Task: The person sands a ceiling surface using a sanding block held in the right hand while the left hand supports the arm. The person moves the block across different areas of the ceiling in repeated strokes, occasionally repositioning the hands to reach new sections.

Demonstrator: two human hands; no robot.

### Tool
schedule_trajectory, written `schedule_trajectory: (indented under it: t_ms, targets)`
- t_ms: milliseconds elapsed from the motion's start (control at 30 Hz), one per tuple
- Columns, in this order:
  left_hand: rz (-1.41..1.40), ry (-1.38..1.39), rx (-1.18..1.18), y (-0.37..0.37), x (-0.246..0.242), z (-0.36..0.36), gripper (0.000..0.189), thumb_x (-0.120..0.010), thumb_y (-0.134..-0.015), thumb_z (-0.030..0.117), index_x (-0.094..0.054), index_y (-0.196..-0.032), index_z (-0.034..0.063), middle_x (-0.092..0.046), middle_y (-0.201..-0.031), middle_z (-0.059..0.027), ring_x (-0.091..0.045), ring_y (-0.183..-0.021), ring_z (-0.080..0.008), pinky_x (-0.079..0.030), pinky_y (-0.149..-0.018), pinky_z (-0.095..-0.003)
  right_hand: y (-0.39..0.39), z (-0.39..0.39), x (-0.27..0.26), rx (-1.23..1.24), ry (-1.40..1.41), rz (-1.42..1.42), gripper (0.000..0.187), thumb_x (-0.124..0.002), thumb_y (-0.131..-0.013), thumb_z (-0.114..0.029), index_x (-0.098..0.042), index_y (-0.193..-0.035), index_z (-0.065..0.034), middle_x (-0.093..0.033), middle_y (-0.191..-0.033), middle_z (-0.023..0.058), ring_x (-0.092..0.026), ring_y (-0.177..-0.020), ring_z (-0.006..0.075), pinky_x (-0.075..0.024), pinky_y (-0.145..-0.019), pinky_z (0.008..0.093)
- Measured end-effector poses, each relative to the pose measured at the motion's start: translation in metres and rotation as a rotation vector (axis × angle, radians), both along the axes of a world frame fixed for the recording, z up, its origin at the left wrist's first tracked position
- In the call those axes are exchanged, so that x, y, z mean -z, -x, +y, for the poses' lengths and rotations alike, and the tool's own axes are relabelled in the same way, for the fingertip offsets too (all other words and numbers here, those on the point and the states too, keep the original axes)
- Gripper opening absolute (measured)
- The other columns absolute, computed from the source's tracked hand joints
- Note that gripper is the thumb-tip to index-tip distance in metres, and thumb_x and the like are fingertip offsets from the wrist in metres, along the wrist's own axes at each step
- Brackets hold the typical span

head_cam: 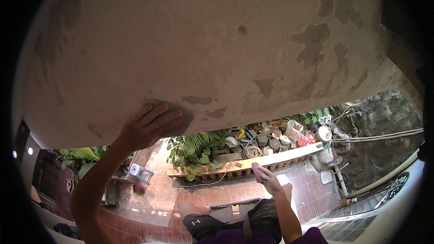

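Across the upper part of the head view spreads a pale painted ceiling or wall surface (203, 40) with grey patches where the coating has come away. My left hand (152, 125) reaches up and lies against this surface near its lower edge, fingers a little apart, with a shadow beside them. Nothing shows in it, though its palm is hidden. Lower down, my right hand (270, 180) holds a small flat reddish-brown piece (257, 173), possibly folded sandpaper, in front of my body and away from the surface. A grey patch (196, 100) lies just right of my left fingertips.
Below runs a balustrade (268, 159) with potted plants (196, 145), a coiled hose (252, 151) and a white bucket (324, 134) behind it. A step stool (140, 173) stands left on the floor. Pipes (379, 136) cross before a rock wall (376, 162) at right.
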State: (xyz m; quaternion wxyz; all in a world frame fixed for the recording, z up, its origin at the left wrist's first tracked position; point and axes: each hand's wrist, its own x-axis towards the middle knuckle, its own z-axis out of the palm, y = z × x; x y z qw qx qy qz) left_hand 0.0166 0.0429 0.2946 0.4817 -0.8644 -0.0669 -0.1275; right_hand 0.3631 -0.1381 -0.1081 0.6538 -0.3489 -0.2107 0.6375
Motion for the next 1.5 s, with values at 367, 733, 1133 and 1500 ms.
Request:
schedule_trajectory:
  t_ms: [367, 733, 1133, 1500]
  targets:
    - [0.010, 0.050, 0.173, -0.126, -0.010, -0.015, 0.059, -0.062, -0.082, 0.034, -0.053, -0.138, 0.0158, -0.041, -0.150, 0.0032, -0.035, -0.140, -0.0193, -0.025, -0.118, -0.0381, 0.048, -0.011, 0.002, -0.152, 0.013, 0.075, 0.050, -0.054, -0.097, -0.013, -0.040, -0.144, -0.0022, -0.045, -0.145, 0.0093, -0.047, -0.129, 0.0194, -0.0407, -0.103, 0.0330]
    - [-0.103, -0.008, 0.334, -0.321, -0.023, -0.052, 0.050, -0.058, -0.087, 0.028, -0.056, -0.134, 0.0126, -0.028, -0.157, 0.0003, -0.021, -0.146, -0.0198, -0.014, -0.122, -0.0382, 0.125, 0.008, -0.051, -0.357, -0.098, 0.096, 0.053, -0.059, -0.096, -0.017, -0.042, -0.144, -0.0022, -0.047, -0.139, 0.0090, -0.047, -0.124, 0.0181, -0.0407, -0.102, 0.0323]
    - [0.103, -0.099, 0.139, -0.082, 0.000, -0.012, 0.059, -0.056, -0.085, 0.033, -0.048, -0.141, 0.0194, -0.034, -0.154, 0.0048, -0.030, -0.142, -0.0168, -0.022, -0.121, -0.0354, 0.024, -0.043, -0.010, 0.022, 0.017, 0.097, 0.053, -0.059, -0.094, -0.013, -0.043, -0.143, -0.0026, -0.048, -0.140, 0.0098, -0.049, -0.126, 0.0198, -0.0427, -0.100, 0.0339]
    - [0.058, 0.077, 0.255, -0.278, 0.027, -0.054, 0.060, -0.057, -0.087, 0.032, -0.047, -0.140, 0.0048, -0.031, -0.156, -0.0017, -0.028, -0.143, -0.0196, -0.019, -0.121, -0.0370, -0.057, -0.064, -0.143, 0.482, -0.421, -0.214, 0.041, -0.056, -0.091, -0.002, -0.053, -0.131, 0.0067, -0.055, -0.132, 0.0165, -0.052, -0.123, 0.0231, -0.0370, -0.108, 0.0357]
